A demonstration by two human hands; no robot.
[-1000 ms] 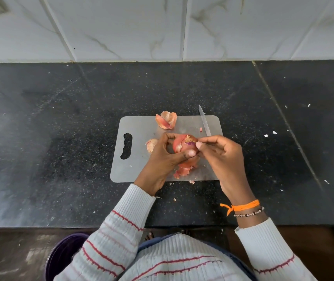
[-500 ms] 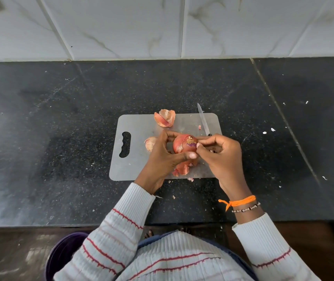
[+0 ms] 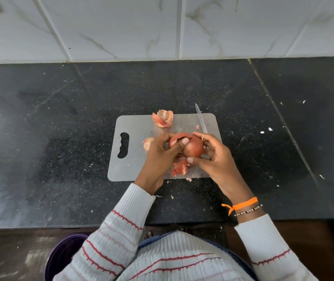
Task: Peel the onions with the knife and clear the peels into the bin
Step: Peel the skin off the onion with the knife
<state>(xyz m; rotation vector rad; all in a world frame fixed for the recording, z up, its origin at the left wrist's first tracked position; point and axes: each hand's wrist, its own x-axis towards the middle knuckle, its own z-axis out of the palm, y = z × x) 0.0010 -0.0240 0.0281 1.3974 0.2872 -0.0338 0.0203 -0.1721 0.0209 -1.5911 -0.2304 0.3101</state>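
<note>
1. Black speckled stone counter (image 3: pixel 61 138) fills the middle of the frame, with pale marbled wall tiles (image 3: pixel 121 27) across the top.
2. At the centre, a reddish onion (image 3: pixel 193 149) is held above a grey plastic cutting board (image 3: pixel 133 126), gripped between both hands.
3. From the lower left, the left hand (image 3: pixel 160 157) curls its fingers round the onion's left side; its thumb presses on a flap of loose skin at the top of the onion.
4. From the lower right, the right hand (image 3: pixel 216 159) cups the onion's right side with fingers curled, the thumb under the near edge.
5. A knife (image 3: pixel 201 118) points toward the top of the frame from behind the right hand; its blade lies over the board's upper right corner. Whether that hand also grips the handle cannot be told, since the handle is hidden.
6. Loose peels (image 3: pixel 163 118) lie at the board's upper edge; another piece (image 3: pixel 148 143) sits just left of the left hand, and more scraps (image 3: pixel 179 169) lie under the hands near the board's lower edge.
7. Small flecks are scattered on the counter to the right.
8. An orange thread band (image 3: pixel 241 205) and a beaded bracelet (image 3: pixel 248 210) circle the right wrist, above a white sleeve with red stripes (image 3: pixel 269 250).
9. At the lower left, a dark purple bin (image 3: pixel 61 258) stands on the floor, partly hidden by the left sleeve.
</note>
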